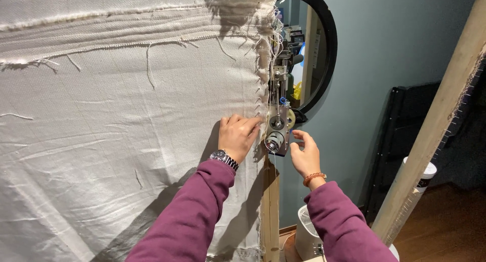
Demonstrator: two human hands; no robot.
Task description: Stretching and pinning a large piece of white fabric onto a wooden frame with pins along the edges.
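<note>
Head view: a person's two arms in maroon sleeves reach up to the edge of a stretched cloth on a wooden frame.
Cloth: off-white, coarse weave, wrinkled, with loose threads; it spreads away to the left of the left hand and ends at a frayed, stitched edge just right of that hand's fingertips.
Left hand: open and flat, palm pressed on the cloth, fingers pointing right toward the stitched edge; it grips nothing.
Wristwatch: metal band, on the wrist just below the left hand.
Frame post: upright wooden strip below and between the two hands, with the cloth edge lying along it.
Metal tool: small silvery machine with round wheels and a blue bit on top, sitting at the cloth edge between the two hands, touching or nearly touching the left fingertips.
Right hand: just right of the tool, fingers half curled and loosely open toward it; whether they touch it I cannot tell.
Bead bracelet: orange, on the wrist below the right hand.
Round mirror: black-rimmed, on the teal wall above the right hand.
Wooden beam: leaning, well to the right of the right hand.
</note>
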